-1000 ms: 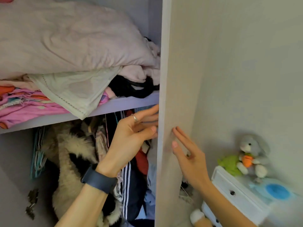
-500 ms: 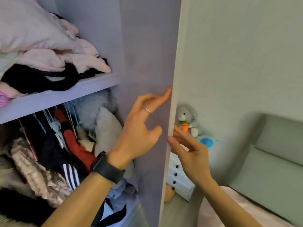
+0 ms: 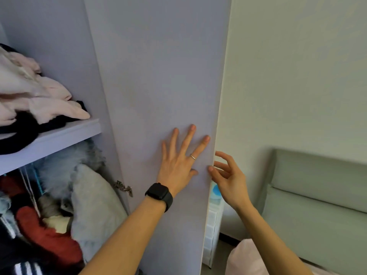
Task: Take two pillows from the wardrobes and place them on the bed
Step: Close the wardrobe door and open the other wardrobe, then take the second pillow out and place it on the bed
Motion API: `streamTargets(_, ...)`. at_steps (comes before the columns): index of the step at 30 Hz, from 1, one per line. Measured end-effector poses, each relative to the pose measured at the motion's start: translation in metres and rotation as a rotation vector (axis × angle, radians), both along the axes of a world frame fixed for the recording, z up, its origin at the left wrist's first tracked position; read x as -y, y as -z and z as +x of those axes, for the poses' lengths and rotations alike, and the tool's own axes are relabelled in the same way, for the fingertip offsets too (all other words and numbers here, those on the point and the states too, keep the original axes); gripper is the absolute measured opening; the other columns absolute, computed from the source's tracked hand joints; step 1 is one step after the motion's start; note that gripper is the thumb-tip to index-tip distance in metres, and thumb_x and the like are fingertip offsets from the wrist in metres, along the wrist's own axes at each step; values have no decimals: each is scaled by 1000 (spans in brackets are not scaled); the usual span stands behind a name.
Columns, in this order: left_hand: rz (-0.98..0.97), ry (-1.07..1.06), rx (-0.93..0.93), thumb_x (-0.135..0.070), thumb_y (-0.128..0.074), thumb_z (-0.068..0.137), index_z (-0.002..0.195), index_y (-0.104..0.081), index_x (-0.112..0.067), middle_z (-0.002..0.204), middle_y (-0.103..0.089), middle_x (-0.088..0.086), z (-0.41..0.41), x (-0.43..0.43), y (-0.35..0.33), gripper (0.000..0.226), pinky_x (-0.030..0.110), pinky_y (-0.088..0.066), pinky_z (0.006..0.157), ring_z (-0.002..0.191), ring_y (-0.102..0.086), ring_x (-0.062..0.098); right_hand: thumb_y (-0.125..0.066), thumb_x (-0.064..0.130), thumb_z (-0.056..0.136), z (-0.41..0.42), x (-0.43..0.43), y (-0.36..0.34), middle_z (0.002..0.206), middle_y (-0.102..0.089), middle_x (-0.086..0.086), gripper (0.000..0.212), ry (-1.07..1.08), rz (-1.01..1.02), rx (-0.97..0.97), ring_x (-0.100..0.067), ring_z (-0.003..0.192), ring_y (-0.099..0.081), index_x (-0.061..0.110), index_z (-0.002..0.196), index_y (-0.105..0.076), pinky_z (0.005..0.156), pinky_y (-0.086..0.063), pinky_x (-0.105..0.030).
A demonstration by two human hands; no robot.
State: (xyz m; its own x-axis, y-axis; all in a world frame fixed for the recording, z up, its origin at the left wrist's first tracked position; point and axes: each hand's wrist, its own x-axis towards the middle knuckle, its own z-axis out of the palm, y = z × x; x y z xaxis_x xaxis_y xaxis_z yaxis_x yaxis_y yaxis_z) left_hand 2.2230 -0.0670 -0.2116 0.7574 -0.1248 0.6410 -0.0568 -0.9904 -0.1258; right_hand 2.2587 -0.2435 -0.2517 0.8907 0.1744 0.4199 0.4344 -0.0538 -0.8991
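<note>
The lilac wardrobe door fills the middle of the view, swung wide. My left hand, with a ring and a black watch, lies flat with spread fingers on the door's inner face. My right hand hovers at the door's outer edge, fingers apart and curled, fingertips touching the edge. On the wardrobe shelf at the left sits a pile of pale pink bedding; no whole pillow shows. The bed appears at the bottom right as a pale pink cover below a grey-green headboard.
Under the shelf hang clothes: a grey fluffy garment, a red one, a striped black one. A door hinge is fixed by the door's inner side. A white drawer unit stands behind the door edge, by the wall.
My view has swung right and the door has opened wider. My left hand went from a curled touch at the door edge to flat on the inner face. The toy rabbit is out of sight.
</note>
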Motion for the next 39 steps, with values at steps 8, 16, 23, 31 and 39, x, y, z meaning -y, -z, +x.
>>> streamTargets(8, -34, 42, -15, -31, -70, 83, 156, -5, -40, 167, 2, 3, 5, -1, 3, 98, 67, -30, 109, 150, -9, 41, -62, 17, 99, -11, -17, -1, 121, -68, 8, 46, 162, -87, 64, 10, 104, -64, 40, 137, -48, 86, -53, -13)
streamTargets(16, -428, -154, -88, -24, -61, 91, 141, -51, -34, 147, -48, -2, -83, -88, 36, 52, 36, -40, 107, 130, -48, 23, -67, 19, 91, -68, -87, 21, 143, -54, 1, 39, 94, -298, 404, -19, 131, -48, 27, 129, -63, 109, -35, -25)
streamTargets(23, -402, -476, 16, -25, -61, 90, 133, -59, -31, 141, -52, -2, -196, -177, -11, 44, 41, -43, 105, 129, -47, 22, -69, 19, 92, -90, -213, -21, 134, -64, -6, 30, -306, -360, 474, -29, 126, -54, 20, 122, -71, 108, -37, -31)
streamTargets(31, -262, -745, 334, -21, -63, 85, 126, -64, -33, 139, -53, -5, -308, -246, -124, 42, 35, -47, 97, 125, -50, 19, -62, 37, 95, -150, -340, -112, 142, -57, 4, 43, -620, -273, 553, -20, 132, -46, 25, 136, -58, 107, -34, -27)
streamTargets(39, 34, -1116, 197, -48, -61, 87, 145, -44, -32, 157, -32, 8, -356, -341, -208, 63, 48, -28, 115, 142, -30, 33, -60, 59, 87, -149, -454, -192, 150, -45, 1, 65, -738, -218, 434, -24, 136, -43, 30, 143, -43, 105, -42, -40)
